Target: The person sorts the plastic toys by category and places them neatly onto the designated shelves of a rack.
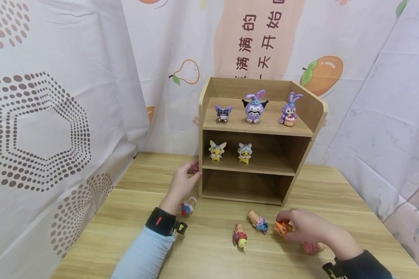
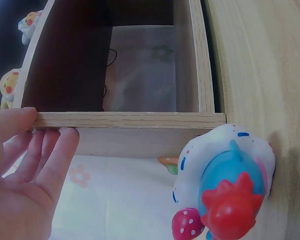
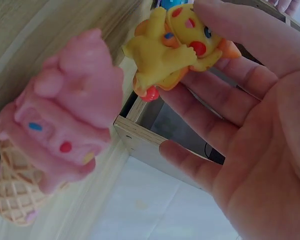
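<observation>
My left hand (image 1: 183, 179) holds the front edge of the left side panel of a small wooden shelf (image 1: 244, 198), thumb on one side and fingers on the other in the left wrist view. My right hand (image 1: 309, 228) pinches a yellow figurine with an orange back (image 3: 162, 57) between thumb and fingers, low over the table. Close by it, a pink ice-cream-cone figurine (image 3: 72, 105) lies on the table, partly hidden by the right wrist in the head view. Below the left hand lies a blue-and-white cone figurine (image 2: 235, 170) with a red top.
Two more cone figurines, one blue-purple (image 1: 258, 222) and one red-yellow (image 1: 239, 236), lie before the shelf. Three purple figurines, including a middle one (image 1: 254, 110), stand on the top tier. Two yellow-white figurines, including a left one (image 1: 216, 151), occupy the middle tier. Printed curtains (image 1: 167, 131) hang behind.
</observation>
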`<state>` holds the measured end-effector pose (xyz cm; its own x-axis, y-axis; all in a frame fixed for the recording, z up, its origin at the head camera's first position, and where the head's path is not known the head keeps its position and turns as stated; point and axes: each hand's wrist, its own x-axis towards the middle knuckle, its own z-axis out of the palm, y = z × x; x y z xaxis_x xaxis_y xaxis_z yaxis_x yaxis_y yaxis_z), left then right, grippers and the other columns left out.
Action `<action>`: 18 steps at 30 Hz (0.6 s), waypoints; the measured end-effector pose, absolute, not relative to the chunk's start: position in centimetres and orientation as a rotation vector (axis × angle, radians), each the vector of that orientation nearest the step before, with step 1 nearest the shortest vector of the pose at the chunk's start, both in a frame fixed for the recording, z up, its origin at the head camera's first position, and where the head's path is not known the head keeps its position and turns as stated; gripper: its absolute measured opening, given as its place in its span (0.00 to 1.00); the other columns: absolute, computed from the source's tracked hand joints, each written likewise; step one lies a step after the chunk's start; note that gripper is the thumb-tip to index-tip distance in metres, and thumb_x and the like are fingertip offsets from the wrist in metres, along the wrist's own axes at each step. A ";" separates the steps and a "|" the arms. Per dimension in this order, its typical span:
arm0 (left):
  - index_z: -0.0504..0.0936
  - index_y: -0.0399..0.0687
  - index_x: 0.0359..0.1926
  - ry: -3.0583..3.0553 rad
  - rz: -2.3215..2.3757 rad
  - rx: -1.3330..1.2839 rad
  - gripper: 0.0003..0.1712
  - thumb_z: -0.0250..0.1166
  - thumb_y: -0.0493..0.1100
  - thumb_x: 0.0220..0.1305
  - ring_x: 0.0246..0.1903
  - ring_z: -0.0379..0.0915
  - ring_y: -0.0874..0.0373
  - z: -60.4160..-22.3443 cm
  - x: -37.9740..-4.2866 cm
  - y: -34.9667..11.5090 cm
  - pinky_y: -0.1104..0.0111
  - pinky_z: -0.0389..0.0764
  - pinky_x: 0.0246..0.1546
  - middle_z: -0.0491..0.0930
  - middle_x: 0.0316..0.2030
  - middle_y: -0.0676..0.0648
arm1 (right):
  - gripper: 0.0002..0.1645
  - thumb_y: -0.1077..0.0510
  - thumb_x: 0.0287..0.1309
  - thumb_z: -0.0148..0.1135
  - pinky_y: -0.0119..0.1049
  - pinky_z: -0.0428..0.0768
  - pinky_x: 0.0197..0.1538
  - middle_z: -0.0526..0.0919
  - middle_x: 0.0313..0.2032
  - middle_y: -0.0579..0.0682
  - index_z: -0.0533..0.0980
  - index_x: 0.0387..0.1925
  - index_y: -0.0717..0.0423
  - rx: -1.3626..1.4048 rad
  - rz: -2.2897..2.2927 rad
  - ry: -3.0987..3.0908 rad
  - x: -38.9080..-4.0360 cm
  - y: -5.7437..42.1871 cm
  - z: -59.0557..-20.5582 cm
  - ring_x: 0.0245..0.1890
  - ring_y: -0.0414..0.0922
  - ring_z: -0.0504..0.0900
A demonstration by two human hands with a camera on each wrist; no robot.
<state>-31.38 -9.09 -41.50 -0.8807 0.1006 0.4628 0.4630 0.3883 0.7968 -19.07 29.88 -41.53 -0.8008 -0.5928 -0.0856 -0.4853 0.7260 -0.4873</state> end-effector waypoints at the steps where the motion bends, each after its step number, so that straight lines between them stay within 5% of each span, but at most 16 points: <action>1: 0.79 0.42 0.51 -2.310 -1.495 -0.493 0.16 0.67 0.37 0.61 0.39 0.74 0.60 -41.5 -31.4 -9.1 0.61 0.80 0.45 0.79 0.37 0.50 | 0.17 0.61 0.49 0.69 0.29 0.76 0.12 0.76 0.32 0.43 0.75 0.42 0.45 -0.886 -0.641 2.717 -19.1 29.9 -41.5 0.09 0.33 0.73; 8: 0.79 0.42 0.51 -2.301 -1.506 -0.507 0.16 0.66 0.37 0.61 0.39 0.74 0.59 -41.5 -31.4 -9.1 0.56 0.80 0.46 0.79 0.37 0.50 | 0.16 0.57 0.48 0.72 0.37 0.78 0.33 0.76 0.31 0.33 0.75 0.38 0.41 -1.090 -0.506 2.872 -19.8 29.9 -41.3 0.32 0.33 0.74; 18: 0.79 0.41 0.51 -2.295 -1.512 -0.518 0.17 0.67 0.36 0.60 0.38 0.74 0.58 -41.6 -31.5 -9.1 0.55 0.80 0.46 0.79 0.37 0.49 | 0.19 0.60 0.45 0.71 0.38 0.80 0.34 0.77 0.30 0.34 0.76 0.40 0.45 -1.077 -0.566 2.972 -20.1 29.9 -40.9 0.32 0.33 0.75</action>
<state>-31.54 -9.09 -41.59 -0.8743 0.1123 0.4723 0.4783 0.3659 0.7983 -20.09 29.86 -40.91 -0.7729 -0.6077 0.1826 -0.6323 0.7132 -0.3026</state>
